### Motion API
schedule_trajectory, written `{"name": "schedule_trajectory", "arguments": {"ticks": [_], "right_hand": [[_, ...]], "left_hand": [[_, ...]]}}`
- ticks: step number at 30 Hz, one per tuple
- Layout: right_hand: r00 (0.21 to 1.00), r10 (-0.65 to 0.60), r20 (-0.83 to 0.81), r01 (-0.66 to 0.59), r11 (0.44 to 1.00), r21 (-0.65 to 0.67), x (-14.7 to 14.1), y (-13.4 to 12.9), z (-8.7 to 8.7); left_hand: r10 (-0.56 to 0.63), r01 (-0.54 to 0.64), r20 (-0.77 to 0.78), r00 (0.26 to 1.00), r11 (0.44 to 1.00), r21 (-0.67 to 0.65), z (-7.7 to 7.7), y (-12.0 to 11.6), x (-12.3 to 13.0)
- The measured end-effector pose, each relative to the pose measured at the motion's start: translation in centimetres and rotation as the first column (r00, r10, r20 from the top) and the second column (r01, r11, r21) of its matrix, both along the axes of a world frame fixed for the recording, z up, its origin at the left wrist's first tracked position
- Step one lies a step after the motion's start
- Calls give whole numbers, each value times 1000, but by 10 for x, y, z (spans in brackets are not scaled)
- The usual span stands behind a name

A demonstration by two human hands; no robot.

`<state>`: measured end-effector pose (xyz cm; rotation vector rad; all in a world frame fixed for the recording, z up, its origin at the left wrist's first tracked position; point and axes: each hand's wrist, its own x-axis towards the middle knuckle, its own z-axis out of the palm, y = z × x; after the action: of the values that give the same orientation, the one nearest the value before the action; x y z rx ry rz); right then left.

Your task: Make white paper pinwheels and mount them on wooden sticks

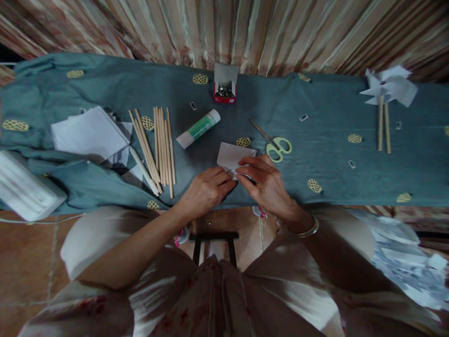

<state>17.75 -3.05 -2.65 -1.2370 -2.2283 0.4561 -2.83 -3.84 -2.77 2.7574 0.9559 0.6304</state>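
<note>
A small white paper square (229, 157) with crease lines lies flat near the front edge of the cloth. My left hand (209, 189) pinches its near-left edge, fingers closed. At the near-right edge, the thumb and fingers of my right hand (265, 181) are closed on the same paper, covering part of it. Scissors (274, 142) with pale green handles rest just beyond my right hand, blades pointing away to the left. A green-and-white glue stick (200, 128) lies on its side beyond the paper.
An open red-and-white box (225, 99) of small shiny metal pieces stands at the back. To the left are several wooden sticks (163, 145), a pen-like white stick (143, 171), white paper sheets (89, 133) and a white device (26, 187). Paper pinwheels (389, 86) lie far right.
</note>
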Motion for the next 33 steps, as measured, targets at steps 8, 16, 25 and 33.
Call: {"name": "schedule_trajectory", "arguments": {"ticks": [8, 16, 25, 33], "right_hand": [[998, 17, 57, -17, 1000, -4, 0, -2, -2], [998, 31, 61, -32, 999, 14, 0, -2, -4], [986, 45, 162, -58, 996, 74, -3, -7, -8], [996, 33, 83, -42, 992, 115, -12, -13, -22]], "left_hand": [[3, -3, -4, 1000, 1000, 16, 0, 0, 1], [-4, 4, -34, 999, 1000, 0, 0, 0, 0], [2, -2, 2, 1000, 1000, -17, 0, -1, 0], [1, -2, -21, 1000, 999, -35, 1, 1, 0]]}}
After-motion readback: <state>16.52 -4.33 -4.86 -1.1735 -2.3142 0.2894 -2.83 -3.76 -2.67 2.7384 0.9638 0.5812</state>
